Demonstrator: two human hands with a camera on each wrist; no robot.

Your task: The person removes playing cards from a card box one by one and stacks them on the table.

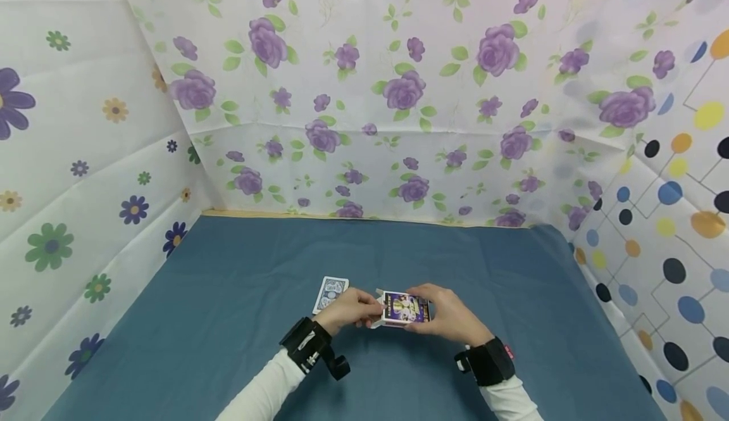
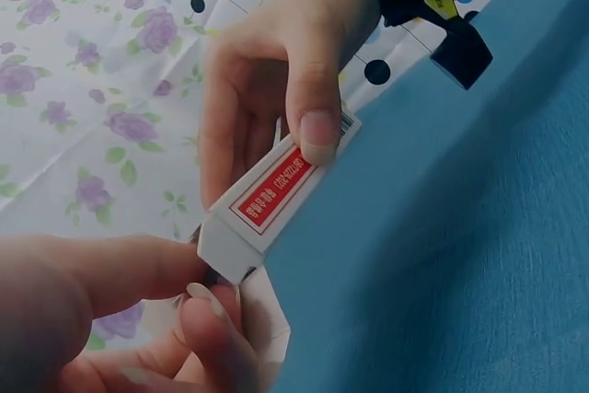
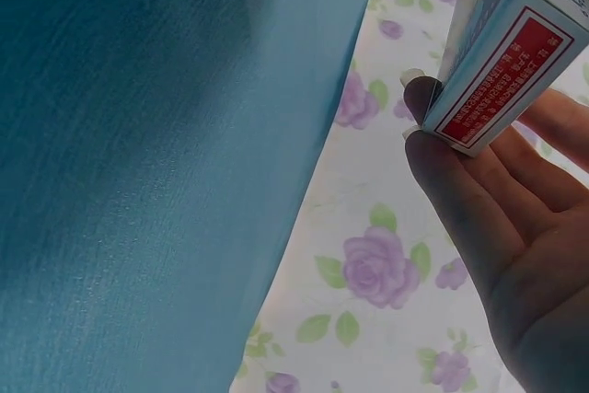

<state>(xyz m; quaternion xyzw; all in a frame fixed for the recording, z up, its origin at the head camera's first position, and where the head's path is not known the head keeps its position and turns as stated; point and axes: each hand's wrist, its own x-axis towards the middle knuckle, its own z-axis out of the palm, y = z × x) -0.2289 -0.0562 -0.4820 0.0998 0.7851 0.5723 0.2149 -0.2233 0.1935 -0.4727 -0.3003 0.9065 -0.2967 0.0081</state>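
Observation:
A small playing-card box (image 1: 406,308) with a purple and gold picture on top lies in my right hand (image 1: 452,316), thumb and fingers gripping its sides. In the left wrist view the white side of the box (image 2: 276,195) shows a red label. White flaps stand out at its left end. There my left hand (image 1: 348,310) pinches a thin dark-edged piece, mostly covered by the fingertips; whether card or flap, I cannot tell. Beside the left hand, a playing card (image 1: 330,293) with a blue patterned back lies face down on the cloth. The right wrist view shows my right hand (image 3: 515,218) under the box.
A blue cloth (image 1: 239,282) covers the table. Behind it hangs a white sheet with purple flowers (image 1: 404,92). Patterned sheets also close off the left (image 1: 85,218) and right sides (image 1: 672,269). Both wrists carry black camera straps (image 1: 310,345).

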